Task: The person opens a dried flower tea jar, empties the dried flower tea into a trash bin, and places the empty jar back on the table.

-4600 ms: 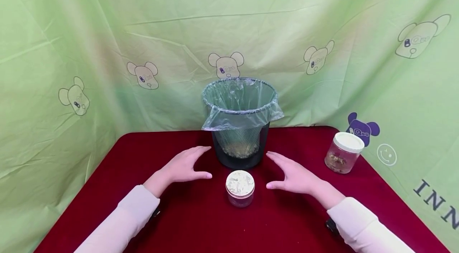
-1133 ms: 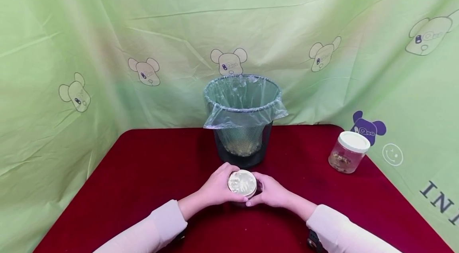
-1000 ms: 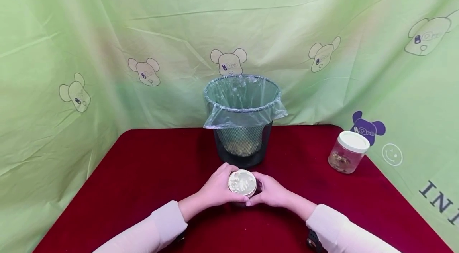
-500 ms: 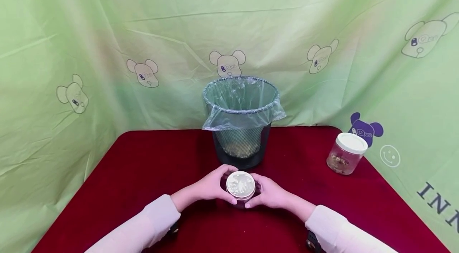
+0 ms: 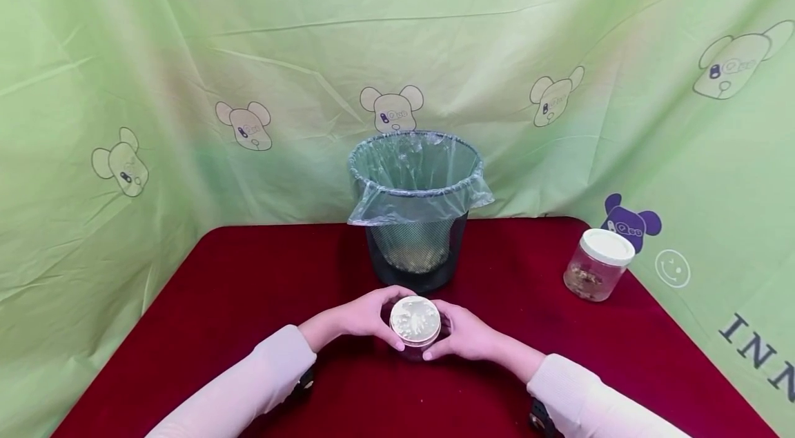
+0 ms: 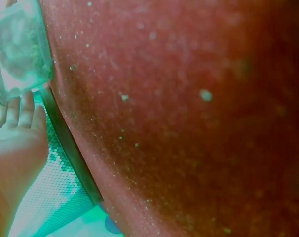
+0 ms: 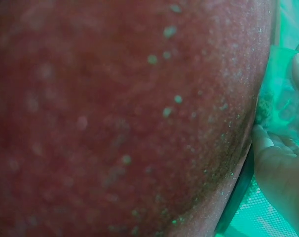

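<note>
A small clear jar (image 5: 416,319) with a pale, glossy, mottled top stands upright at the middle of the table, between both hands. My left hand (image 5: 363,315) curls round its left side, thumb at the near side and forefinger at the far rim. From the right, my right hand (image 5: 468,336) holds the jar, thumb in front and fingers behind. In the left wrist view the left fingertips (image 6: 26,111) meet the wall of the jar (image 6: 23,49). The right wrist view shows the right hand (image 7: 282,173) against the jar (image 7: 280,101), with greenish-brown bits low inside.
A black mesh bin (image 5: 415,245) with a clear plastic liner stands just behind the jar. A second clear jar (image 5: 597,269) with a white lid and brown bits inside sits near the table's right edge. Dark red cloth covers the table (image 5: 261,272); a green patterned curtain surrounds it.
Both hands have come in from either side and taken hold of the jar. Over the last second the left hand has drawn slightly left, its thumb moving off the front of the top.
</note>
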The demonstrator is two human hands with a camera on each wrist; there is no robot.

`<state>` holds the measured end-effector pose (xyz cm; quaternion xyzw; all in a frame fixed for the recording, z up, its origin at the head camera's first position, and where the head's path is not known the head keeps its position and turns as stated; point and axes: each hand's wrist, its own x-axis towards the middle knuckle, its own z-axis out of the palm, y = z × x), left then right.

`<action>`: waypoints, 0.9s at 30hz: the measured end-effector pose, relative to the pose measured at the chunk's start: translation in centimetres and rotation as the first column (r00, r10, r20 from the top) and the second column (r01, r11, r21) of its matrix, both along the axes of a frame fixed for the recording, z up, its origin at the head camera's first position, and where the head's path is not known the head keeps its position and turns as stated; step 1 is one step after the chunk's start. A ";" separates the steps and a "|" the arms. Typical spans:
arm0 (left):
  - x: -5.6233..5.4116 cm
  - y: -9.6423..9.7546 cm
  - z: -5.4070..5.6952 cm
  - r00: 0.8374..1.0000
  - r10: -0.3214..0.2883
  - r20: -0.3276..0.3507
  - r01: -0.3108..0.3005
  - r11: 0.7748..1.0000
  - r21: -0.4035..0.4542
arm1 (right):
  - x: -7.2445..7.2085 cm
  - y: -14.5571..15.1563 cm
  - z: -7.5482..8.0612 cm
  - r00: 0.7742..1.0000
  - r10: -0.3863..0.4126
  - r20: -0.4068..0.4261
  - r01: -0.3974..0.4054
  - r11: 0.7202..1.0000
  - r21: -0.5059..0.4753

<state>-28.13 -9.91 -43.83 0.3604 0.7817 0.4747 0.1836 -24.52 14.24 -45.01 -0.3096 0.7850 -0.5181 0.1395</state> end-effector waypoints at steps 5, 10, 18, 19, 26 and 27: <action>0.4 -0.1 0.1 0.999 0.025 -0.023 -0.025 1.000 -0.014 | 0.0 0.0 -0.1 1.000 0.009 -0.005 -0.009 1.000 -0.008; 0.9 -0.1 0.1 0.997 0.047 -0.063 -0.048 0.999 -0.012 | 0.0 0.0 0.0 1.000 0.013 -0.019 -0.013 1.000 0.001; 2.0 0.1 0.0 0.967 0.140 -0.214 -0.155 0.986 -0.054 | -0.1 0.1 0.0 1.000 0.009 -0.025 -0.009 1.000 0.011; 2.2 0.2 0.0 0.962 0.157 -0.223 -0.173 0.983 -0.054 | -0.1 0.1 -0.1 1.000 0.008 -0.025 -0.007 1.000 0.013; 3.7 0.6 -0.1 0.917 0.274 -0.290 -0.305 0.950 -0.067 | -0.2 0.1 -0.2 1.000 0.005 -0.009 -0.005 1.000 0.024; 3.8 0.7 0.0 0.912 0.286 -0.294 -0.319 0.945 -0.069 | -0.2 0.1 -0.2 1.000 0.006 -0.007 -0.006 1.000 0.021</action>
